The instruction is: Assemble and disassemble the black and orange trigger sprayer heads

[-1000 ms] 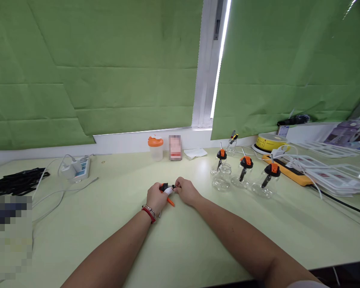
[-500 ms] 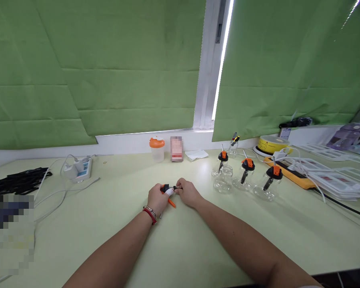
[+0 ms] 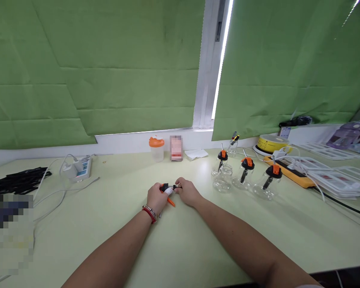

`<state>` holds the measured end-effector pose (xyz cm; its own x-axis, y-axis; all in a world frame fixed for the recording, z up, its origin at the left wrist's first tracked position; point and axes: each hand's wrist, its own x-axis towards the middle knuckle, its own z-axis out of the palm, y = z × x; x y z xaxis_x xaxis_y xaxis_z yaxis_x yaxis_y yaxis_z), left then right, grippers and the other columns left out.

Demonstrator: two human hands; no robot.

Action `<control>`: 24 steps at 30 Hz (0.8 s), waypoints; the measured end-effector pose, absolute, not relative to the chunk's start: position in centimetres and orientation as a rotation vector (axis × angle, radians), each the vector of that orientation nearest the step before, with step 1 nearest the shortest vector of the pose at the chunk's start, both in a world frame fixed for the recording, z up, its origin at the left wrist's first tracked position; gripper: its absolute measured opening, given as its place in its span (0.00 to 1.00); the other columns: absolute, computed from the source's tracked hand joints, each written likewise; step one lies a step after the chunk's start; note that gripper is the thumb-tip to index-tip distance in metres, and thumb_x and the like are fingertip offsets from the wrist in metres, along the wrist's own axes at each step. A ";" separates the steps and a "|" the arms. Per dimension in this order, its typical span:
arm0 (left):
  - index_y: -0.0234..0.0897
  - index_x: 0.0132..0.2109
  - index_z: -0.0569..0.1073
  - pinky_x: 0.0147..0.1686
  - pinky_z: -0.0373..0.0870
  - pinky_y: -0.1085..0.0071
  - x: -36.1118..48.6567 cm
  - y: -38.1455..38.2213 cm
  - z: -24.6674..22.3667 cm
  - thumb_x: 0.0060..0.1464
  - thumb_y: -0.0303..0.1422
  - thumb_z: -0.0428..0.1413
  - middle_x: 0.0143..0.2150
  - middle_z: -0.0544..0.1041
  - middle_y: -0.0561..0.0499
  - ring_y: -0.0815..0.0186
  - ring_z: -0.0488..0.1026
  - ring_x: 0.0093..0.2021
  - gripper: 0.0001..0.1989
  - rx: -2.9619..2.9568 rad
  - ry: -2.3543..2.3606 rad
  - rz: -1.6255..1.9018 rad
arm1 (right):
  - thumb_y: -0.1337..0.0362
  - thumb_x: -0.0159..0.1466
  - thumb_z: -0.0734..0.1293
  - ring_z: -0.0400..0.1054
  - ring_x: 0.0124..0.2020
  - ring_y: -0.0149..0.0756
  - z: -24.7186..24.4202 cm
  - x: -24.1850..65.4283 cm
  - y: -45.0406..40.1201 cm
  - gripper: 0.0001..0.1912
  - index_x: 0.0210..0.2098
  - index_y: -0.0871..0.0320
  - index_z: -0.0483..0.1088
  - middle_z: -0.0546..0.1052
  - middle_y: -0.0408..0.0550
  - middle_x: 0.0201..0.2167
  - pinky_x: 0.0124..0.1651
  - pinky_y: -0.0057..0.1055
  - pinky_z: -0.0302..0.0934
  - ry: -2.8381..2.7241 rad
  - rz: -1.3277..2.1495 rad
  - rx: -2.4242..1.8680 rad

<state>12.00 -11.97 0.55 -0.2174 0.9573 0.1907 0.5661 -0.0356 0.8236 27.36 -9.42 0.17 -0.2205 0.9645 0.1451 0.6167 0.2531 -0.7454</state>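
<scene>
My left hand [image 3: 157, 197] is closed on a black and orange lid [image 3: 165, 187] over the middle of the table. An orange part [image 3: 171, 202] of it sticks out below my fingers. My right hand [image 3: 187, 192] pinches the thin dark end of a small piece that extends from the lid; its exact shape is too small to tell. To the right stand several glass jars with black and orange lids, one of them here [image 3: 247, 170], and an open glass jar [image 3: 223, 180] without a lid.
An orange-lidded cup [image 3: 157, 150], a pink box [image 3: 176, 149] and white paper [image 3: 196, 154] stand or lie at the back. At left are black strips [image 3: 19, 180] and a power strip [image 3: 84, 170] with cables. A yellow tape roll [image 3: 272, 144] and an orange bar [image 3: 291, 174] are at right.
</scene>
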 end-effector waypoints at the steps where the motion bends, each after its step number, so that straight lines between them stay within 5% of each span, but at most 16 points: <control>1: 0.36 0.31 0.71 0.27 0.61 0.72 12.0 -12.0 0.6 0.42 0.42 0.58 0.27 0.73 0.50 0.65 0.69 0.28 0.14 1.602 1.802 1.166 | 0.67 0.57 0.64 0.64 0.32 0.33 0.2 27.4 -9.4 0.08 0.38 0.56 0.65 0.72 0.45 0.31 0.34 0.27 0.54 -1.930 0.739 -1.434; 24: 0.36 0.32 0.70 0.26 0.61 0.72 12.2 -12.3 0.9 0.44 0.42 0.57 0.28 0.74 0.50 0.64 0.69 0.28 0.13 1.643 1.840 1.118 | 0.67 0.58 0.63 0.65 0.33 0.33 0.7 27.2 -9.6 0.10 0.41 0.58 0.66 0.73 0.46 0.31 0.33 0.26 0.53 -1.989 0.688 -1.474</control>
<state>12.16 -12.26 0.88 -0.2058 0.9594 0.1926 0.6131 -0.0270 0.7895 27.23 -9.55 0.67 -0.2348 0.9625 0.1362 0.6726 0.2620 -0.6921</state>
